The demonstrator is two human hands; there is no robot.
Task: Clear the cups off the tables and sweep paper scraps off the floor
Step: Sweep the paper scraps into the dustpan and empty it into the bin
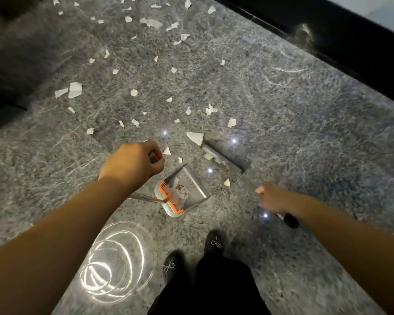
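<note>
Several white paper scraps (75,89) lie scattered over the grey speckled floor, mostly ahead and to the left. My left hand (132,164) grips the top of a long dustpan handle. The grey dustpan (192,186) with an orange comb edge stands on the floor below it and holds a few scraps. My right hand (275,198) grips the broom handle, whose black end sticks out behind the hand. The grey broom head (223,156) rests on the floor just right of the pan, with a large scrap (195,137) at its far end.
A dark wall base or window frame (328,37) runs diagonally along the upper right. Dark furniture shadows (7,64) fill the upper left. My two dark shoes (214,244) stand behind the pan. Bright ceiling-light rings reflect off the floor (116,262) at the lower left.
</note>
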